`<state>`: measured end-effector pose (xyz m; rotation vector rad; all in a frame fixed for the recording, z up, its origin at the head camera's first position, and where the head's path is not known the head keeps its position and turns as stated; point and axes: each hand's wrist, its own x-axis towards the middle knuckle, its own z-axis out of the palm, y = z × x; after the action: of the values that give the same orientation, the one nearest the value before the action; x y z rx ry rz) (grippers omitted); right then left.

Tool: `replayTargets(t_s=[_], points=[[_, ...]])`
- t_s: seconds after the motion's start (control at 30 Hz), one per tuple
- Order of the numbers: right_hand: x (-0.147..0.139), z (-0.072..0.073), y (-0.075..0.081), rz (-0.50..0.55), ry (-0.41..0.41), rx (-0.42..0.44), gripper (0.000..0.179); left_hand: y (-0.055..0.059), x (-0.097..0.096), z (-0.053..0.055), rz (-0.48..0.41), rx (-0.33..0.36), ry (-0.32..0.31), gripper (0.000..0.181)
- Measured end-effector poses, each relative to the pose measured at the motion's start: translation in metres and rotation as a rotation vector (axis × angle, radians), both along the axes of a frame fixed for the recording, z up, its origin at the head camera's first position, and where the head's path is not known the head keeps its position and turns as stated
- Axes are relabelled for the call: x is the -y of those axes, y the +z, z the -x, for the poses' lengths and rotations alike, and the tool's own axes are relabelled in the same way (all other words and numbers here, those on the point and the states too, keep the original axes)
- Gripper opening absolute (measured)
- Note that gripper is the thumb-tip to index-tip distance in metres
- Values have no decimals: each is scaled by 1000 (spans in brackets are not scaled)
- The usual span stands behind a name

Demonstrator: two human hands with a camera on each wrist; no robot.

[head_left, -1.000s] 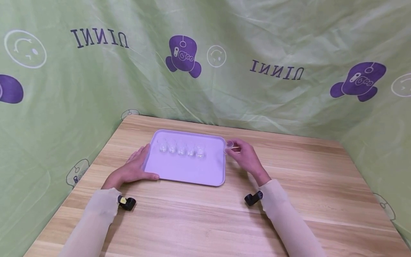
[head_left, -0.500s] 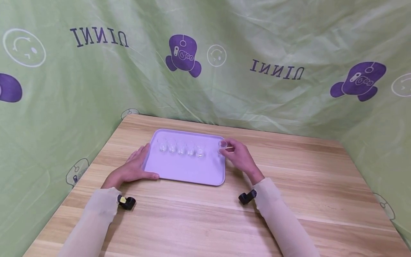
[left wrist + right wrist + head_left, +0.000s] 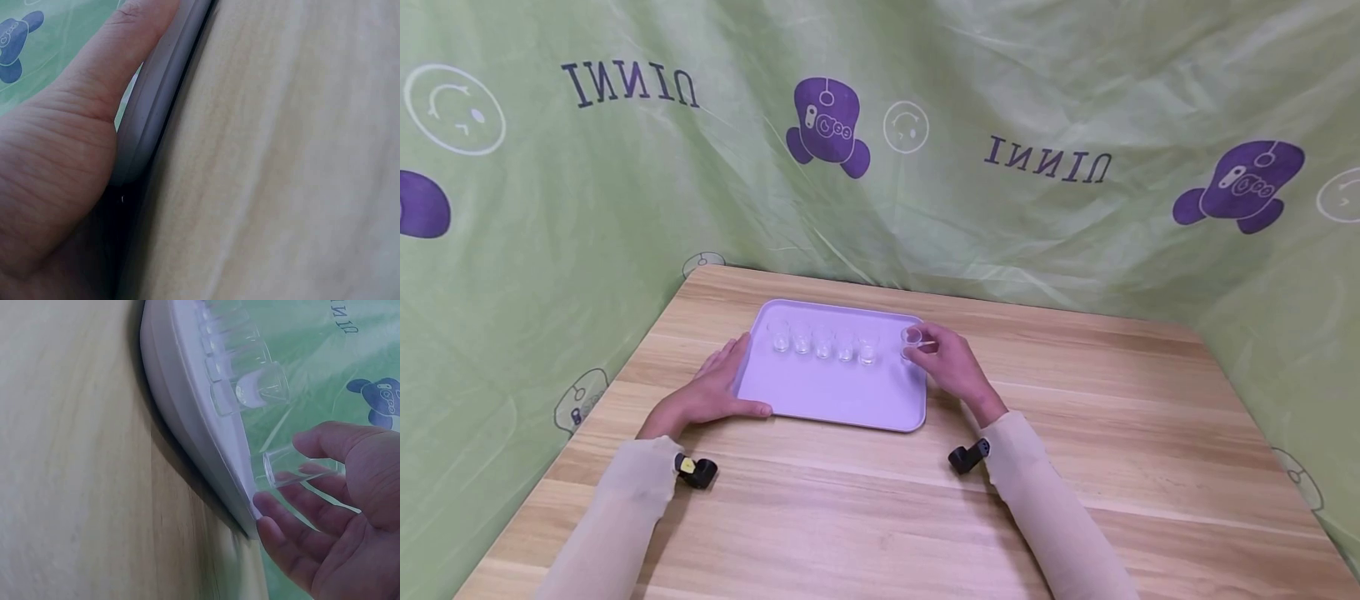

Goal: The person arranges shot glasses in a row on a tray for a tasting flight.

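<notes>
My right hand (image 3: 953, 363) pinches a small clear shot glass (image 3: 911, 337) between thumb and fingers, over the right end of a lilac tray (image 3: 842, 404). In the right wrist view the held glass (image 3: 300, 467) stands near the tray's surface; whether its base touches cannot be told. Several matching glasses (image 3: 823, 343) stand in a row on the tray, left of the held one. My left hand (image 3: 711, 398) rests against the tray's near-left corner, fingers along the left side and thumb along the front edge. The left wrist view shows the straight thumb (image 3: 119, 53) against the rim.
The tray lies on a wood-grain table (image 3: 850, 517) toward its back. A green printed curtain (image 3: 925, 225) hangs behind and at both sides. Dark wrist cameras sit at both cuffs, with the right one (image 3: 968, 457) just above the table.
My right hand has carried the shot glass left, from the tray's right edge to over the tray, approaching the row. The left hand and tray hold their place.
</notes>
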<state>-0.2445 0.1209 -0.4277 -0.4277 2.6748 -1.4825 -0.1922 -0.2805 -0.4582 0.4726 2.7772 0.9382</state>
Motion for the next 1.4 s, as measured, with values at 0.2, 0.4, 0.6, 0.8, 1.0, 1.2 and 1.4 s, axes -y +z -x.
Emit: replayTargets(t_s=[0.2, 0.4, 0.6, 0.8, 1.0, 1.2, 1.4], points=[[4, -1, 2, 12, 11, -4, 31, 1, 0, 0, -10, 0, -2, 139], [10, 0, 2, 32, 19, 4, 30, 1, -1, 0, -11, 1, -2, 139], [13, 2, -1, 43, 11, 13, 30, 0, 0, 1, -6, -1, 0, 139], [16, 3, -2, 22, 12, 3, 31, 0, 0, 1, -1, 2, 0, 139], [19, 3, -4, 11, 9, 20, 31, 0, -1, 0, -10, 3, 3, 139], [21, 3, -5, 13, 13, 25, 31, 1, -2, 0, -16, -5, 1, 138], [22, 4, -6, 0, 15, 16, 31, 1, -2, -1, -10, 2, 4, 139]])
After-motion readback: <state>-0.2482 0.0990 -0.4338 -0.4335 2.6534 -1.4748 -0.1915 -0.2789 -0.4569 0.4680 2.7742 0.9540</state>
